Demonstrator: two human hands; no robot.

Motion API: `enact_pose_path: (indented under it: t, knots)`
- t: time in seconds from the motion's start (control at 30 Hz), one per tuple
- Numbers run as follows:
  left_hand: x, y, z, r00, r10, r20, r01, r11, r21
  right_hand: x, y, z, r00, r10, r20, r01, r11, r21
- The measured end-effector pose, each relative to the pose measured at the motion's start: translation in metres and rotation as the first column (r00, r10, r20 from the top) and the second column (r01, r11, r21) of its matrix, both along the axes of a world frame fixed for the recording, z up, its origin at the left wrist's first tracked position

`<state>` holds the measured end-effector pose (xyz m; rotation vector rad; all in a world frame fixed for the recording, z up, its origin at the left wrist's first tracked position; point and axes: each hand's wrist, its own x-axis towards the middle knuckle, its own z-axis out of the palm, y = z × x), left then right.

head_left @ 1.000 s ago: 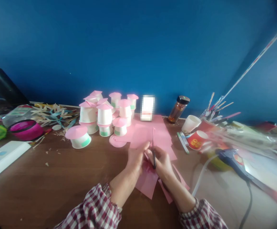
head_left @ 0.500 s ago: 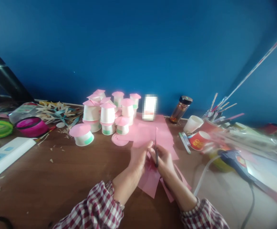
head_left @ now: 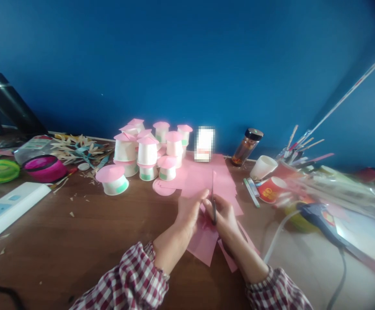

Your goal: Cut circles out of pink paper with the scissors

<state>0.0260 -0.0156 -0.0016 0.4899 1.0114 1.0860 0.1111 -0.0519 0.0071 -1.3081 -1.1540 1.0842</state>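
Note:
My right hand (head_left: pixel 225 215) is closed around the dark handles of a pair of scissors (head_left: pixel 214 211), with the blades pointing away from me toward the wall. Right beside it, my left hand (head_left: pixel 186 213) is closed on a piece of pink paper; most of that piece is hidden between the hands. Cut pink paper pieces (head_left: pixel 202 247) lie on the table under my wrists. Beyond my fingertips spread larger pink sheets (head_left: pixel 196 174). A pink paper disc (head_left: pixel 163 188) rests left of them.
Paper cups with pink cone tops (head_left: pixel 147 150) stand at the back left, some stacked. A white power strip (head_left: pixel 19 206) lies far left. On the right are a lidded jar (head_left: pixel 247 146), a red cup (head_left: pixel 272 189) and a glue gun (head_left: pixel 319 219) with its cord. A bright upright phone-like screen (head_left: pixel 204 144) stands behind.
The whole view has shifted slightly, so things sit a little further right. Both hands keep nearly the same pose around the scissors and paper.

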Motion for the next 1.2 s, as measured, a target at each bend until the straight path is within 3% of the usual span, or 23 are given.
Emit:
enact_pose_path:
  t: [0.33, 0.97, 1.2]
  knots:
    - [-0.0029, -0.0031, 0.0060, 0.994, -0.105, 0.019, 0.105, 0.994, -0.012, 0.0015, -0.0009, -0.0008, 1.000, 0.018, -0.004, -0.018, 1.000, 0.009]
    - [-0.0029, -0.0031, 0.0007, 0.990, -0.139, 0.012, 0.139, 0.990, 0.030, 0.0023, 0.0001, -0.0043, 0.999, -0.026, 0.048, 0.024, 0.999, 0.042]
    - [-0.0036, -0.0046, 0.0075, 0.992, -0.129, -0.003, 0.129, 0.992, 0.006, 0.0064, 0.0030, -0.0082, 0.993, -0.043, 0.109, 0.033, 0.995, 0.095]
